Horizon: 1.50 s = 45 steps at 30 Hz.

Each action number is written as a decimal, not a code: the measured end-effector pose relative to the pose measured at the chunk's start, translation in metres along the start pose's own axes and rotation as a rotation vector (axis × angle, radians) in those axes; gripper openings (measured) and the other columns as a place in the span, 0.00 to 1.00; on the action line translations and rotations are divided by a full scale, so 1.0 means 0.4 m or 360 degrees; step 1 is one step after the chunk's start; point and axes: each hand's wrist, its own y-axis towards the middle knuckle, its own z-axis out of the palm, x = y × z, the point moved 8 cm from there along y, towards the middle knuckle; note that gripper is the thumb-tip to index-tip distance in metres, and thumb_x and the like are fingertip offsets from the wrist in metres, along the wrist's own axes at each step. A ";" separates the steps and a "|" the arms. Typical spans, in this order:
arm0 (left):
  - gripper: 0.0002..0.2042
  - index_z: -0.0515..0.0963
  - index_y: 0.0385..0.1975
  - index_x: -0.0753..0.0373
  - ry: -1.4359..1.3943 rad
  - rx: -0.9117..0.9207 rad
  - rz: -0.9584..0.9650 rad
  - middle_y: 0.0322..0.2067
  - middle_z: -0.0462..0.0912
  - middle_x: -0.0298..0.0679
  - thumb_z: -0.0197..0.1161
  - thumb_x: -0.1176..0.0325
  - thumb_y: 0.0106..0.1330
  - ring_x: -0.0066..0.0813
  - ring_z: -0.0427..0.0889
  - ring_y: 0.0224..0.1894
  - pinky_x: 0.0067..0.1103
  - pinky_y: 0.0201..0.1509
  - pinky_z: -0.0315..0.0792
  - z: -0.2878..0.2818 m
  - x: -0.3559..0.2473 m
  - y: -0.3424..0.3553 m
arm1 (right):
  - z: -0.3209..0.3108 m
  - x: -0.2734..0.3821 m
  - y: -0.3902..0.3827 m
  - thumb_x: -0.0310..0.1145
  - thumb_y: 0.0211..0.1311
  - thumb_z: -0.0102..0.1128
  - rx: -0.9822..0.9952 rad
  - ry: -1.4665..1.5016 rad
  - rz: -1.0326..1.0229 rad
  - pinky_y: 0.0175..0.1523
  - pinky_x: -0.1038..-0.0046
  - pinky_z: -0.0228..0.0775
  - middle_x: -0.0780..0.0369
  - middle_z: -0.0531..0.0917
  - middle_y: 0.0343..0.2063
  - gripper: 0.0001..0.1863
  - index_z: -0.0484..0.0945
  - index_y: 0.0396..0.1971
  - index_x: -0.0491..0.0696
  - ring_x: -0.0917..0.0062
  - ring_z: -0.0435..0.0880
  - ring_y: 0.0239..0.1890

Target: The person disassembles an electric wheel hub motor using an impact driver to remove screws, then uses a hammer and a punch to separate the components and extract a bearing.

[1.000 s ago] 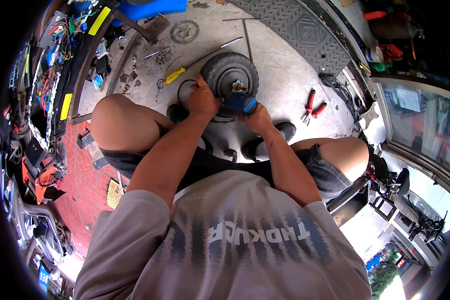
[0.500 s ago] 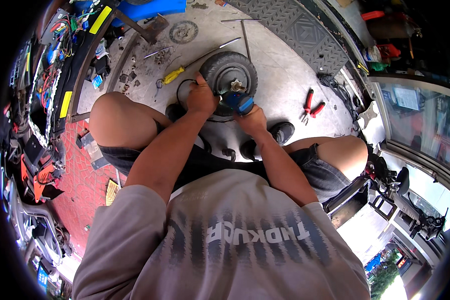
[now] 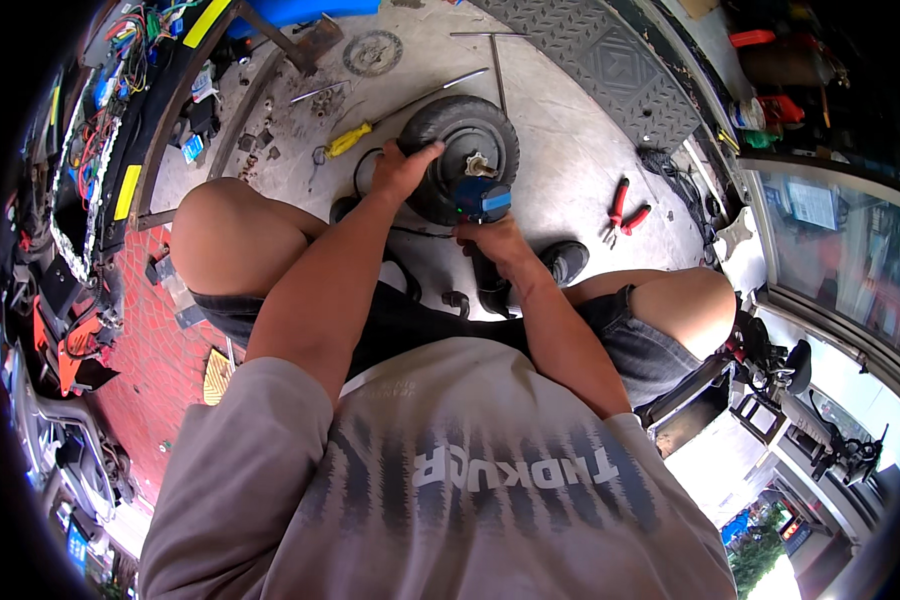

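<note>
A small black wheel (image 3: pixel 450 130) with a metal hub (image 3: pixel 478 164) is on the floor between my feet. My left hand (image 3: pixel 402 168) grips its tyre at the upper left, thumb toward the rim. My right hand (image 3: pixel 492 234) holds a blue and black power tool (image 3: pixel 484 200) against the hub area; its tip is hidden. A black cord-like loop (image 3: pixel 360 170) lies left of and below the wheel. A yellow-handled screwdriver (image 3: pixel 351 136) lies to the upper left, a metal T-bar (image 3: pixel 495 70) beyond the wheel, and red-handled pliers (image 3: pixel 625 210) to the right.
A grey tread plate (image 3: pixel 615 80) borders the right back. A metal frame (image 3: pixel 180 110) with wires is at left, above red paving (image 3: pixel 150 380). A glass-fronted door or cabinet (image 3: pixel 830 250) and scooters (image 3: pixel 830 430) are at right; small parts (image 3: pixel 260 150) lie scattered on the floor.
My left hand has moved up and around the tyre, its thumb now farther right. The power tool has shifted slightly and sits more upright in my right hand.
</note>
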 end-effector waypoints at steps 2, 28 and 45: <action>0.57 0.58 0.71 0.72 0.0072 -0.0045 -0.0008 0.67 0.67 0.67 0.64 0.26 0.55 0.61 0.72 0.68 0.39 0.71 0.68 -0.006 -0.024 -0.018 | -0.002 -0.004 0.007 0.19 0.55 0.72 -0.0023 -0.0024 -0.0011 0.29 0.71 0.78 0.62 0.84 0.28 0.10 0.81 0.35 0.45 0.75 0.84 0.26; 0.45 0.70 0.64 0.69 0.0039 -0.0245 0.0031 0.66 0.72 0.63 0.57 0.30 0.64 0.57 0.73 0.68 0.41 0.70 0.69 -0.036 -0.052 -0.046 | 0.004 -0.010 -0.011 0.23 0.55 0.71 -0.0162 0.0163 0.0107 0.30 0.68 0.78 0.61 0.84 0.25 0.08 0.81 0.34 0.45 0.72 0.84 0.24; 0.10 0.80 0.44 0.64 -0.1353 0.0351 -0.0685 0.35 0.87 0.46 0.57 0.66 0.72 0.47 0.88 0.34 0.44 0.38 0.83 0.141 0.043 -0.188 | -0.009 -0.001 -0.039 0.25 0.56 0.71 -0.0125 0.0209 0.0053 0.31 0.67 0.79 0.59 0.86 0.28 0.11 0.84 0.39 0.44 0.70 0.86 0.26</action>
